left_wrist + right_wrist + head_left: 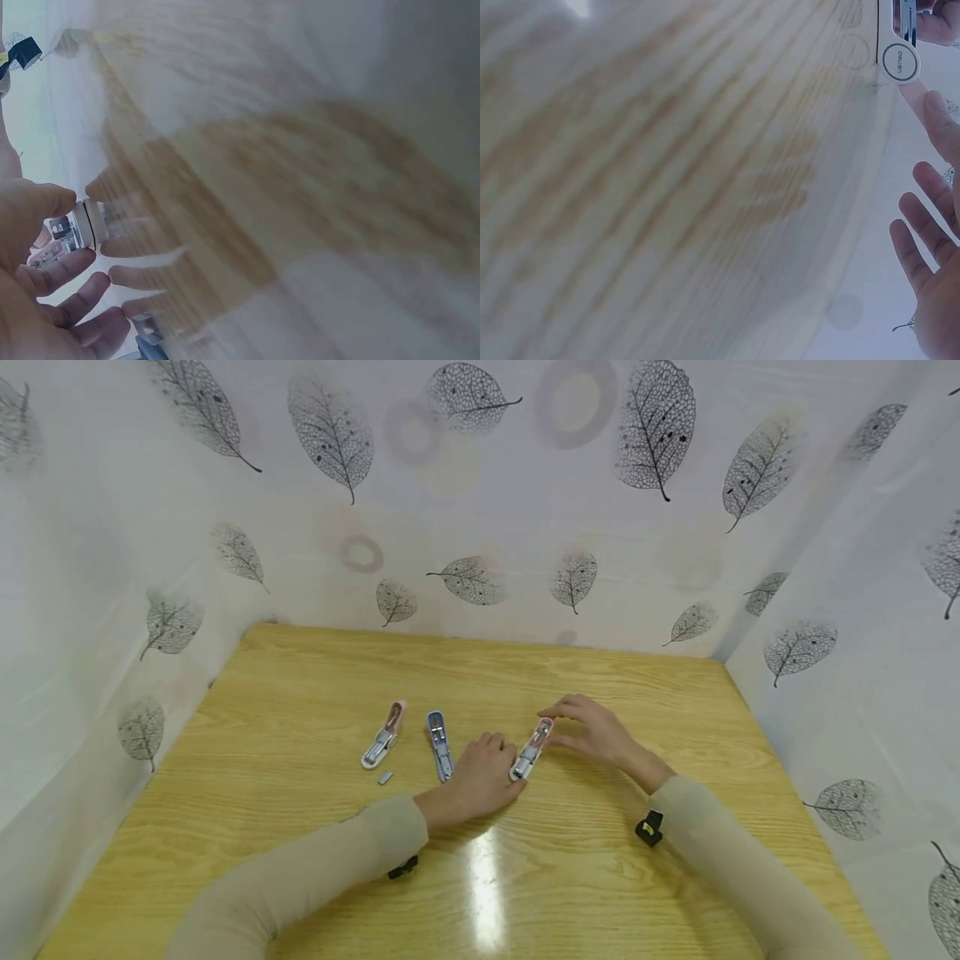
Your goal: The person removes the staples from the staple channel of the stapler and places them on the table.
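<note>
On the wooden table a white-and-pink stapler (531, 750) lies with its top swung open between my two hands, showing its metal magazine. My left hand (483, 778) pinches its near end; in the left wrist view the thumb and index finger press on both sides of it. My right hand (596, 732) is at its far pink end, with thumb and fingers spread apart. In the right wrist view the thumb (939, 124) is right at the pink arm, and the other fingers stretch out straight. A round badge (901, 61) shows on the stapler's side there.
To the left of my left hand lies a blue stapler (440, 745), opened up. Another pink-and-white stapler (385, 735), also opened, is farther left, with a small grey strip of staples (386, 777) near it. A leaf-patterned curtain (480, 527) encloses the table.
</note>
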`<state>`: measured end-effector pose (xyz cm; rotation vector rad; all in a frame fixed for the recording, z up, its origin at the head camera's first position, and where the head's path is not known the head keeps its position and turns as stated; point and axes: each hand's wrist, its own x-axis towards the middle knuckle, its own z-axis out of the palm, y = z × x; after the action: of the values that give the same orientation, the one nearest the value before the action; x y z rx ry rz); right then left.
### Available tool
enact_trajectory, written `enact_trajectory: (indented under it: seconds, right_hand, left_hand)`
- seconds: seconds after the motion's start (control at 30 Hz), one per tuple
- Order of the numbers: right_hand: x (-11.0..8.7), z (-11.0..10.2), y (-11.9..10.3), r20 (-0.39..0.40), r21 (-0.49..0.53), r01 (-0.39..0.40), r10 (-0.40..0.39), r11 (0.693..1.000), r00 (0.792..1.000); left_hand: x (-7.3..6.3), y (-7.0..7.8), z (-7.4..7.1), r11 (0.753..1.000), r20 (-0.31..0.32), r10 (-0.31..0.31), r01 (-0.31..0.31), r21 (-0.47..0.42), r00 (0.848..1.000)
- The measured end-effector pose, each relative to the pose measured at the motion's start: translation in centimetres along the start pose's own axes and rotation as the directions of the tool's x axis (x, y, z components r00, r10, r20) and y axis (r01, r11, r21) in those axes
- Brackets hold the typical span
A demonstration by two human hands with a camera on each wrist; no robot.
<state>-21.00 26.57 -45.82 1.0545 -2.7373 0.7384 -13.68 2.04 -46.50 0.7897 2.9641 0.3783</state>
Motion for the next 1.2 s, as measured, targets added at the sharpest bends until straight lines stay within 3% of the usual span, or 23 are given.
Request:
enact_trajectory:
  seconds: [0.43,0.8,1.0,1.2]
  right_hand:
    - [1.1,0.0,-0.2,0.04,0.04,-0.059,0.057,0.997,0.998]
    - [-0.8,-1.2,-1.0,-0.027,0.225,-0.127,0.136,0.966,0.99]
    - [-1.6,-2.1,-1.9,0.029,0.357,-0.252,0.259,0.9,0.966]
    - [-1.7,-2.7,-2.8,0.179,0.401,-0.416,0.376,0.816,0.909]
  left_hand:
    - [-0.2,-0.6,0.0,0.999,-0.026,0.015,-0.014,0.05,1.0]
    - [-0.4,-0.6,0.1,1.0,-0.025,0.005,-0.004,0.031,1.0]
    - [-0.5,-0.6,0.0,1.0,-0.03,0.007,-0.006,0.029,1.0]
    - [-0.5,-0.5,-0.1,0.999,-0.034,0.007,-0.006,0.037,0.999]
